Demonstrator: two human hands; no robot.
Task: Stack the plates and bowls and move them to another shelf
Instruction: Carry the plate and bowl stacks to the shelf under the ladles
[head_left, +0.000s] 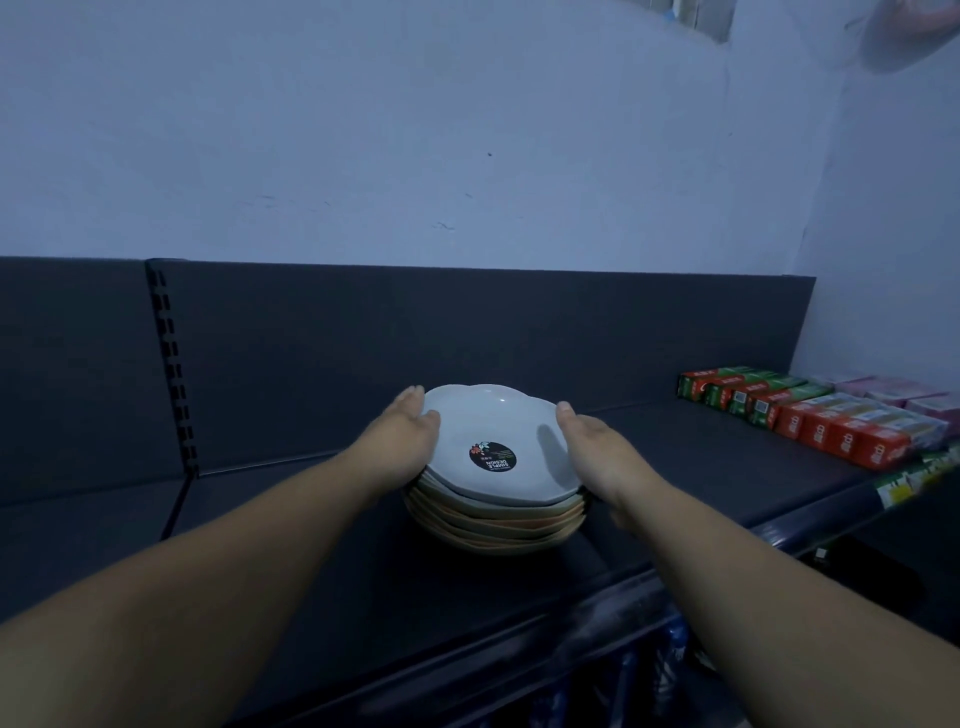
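One stack (493, 525) of plates was recorded on the one shelf (311, 545): one pale grey plate (498, 421) on top, bearing one round sticker (492, 457), over at least five orange plates (483, 530) whose full number the rims did not disclose. Two hands were counted, the left hand (410, 441) and the right hand (597, 452). At the shelf's right end lay four red cartons (841, 439) along the front edge, four red-and-green cartons (737, 395) behind them, and pink packs (893, 389) too blurred to count.
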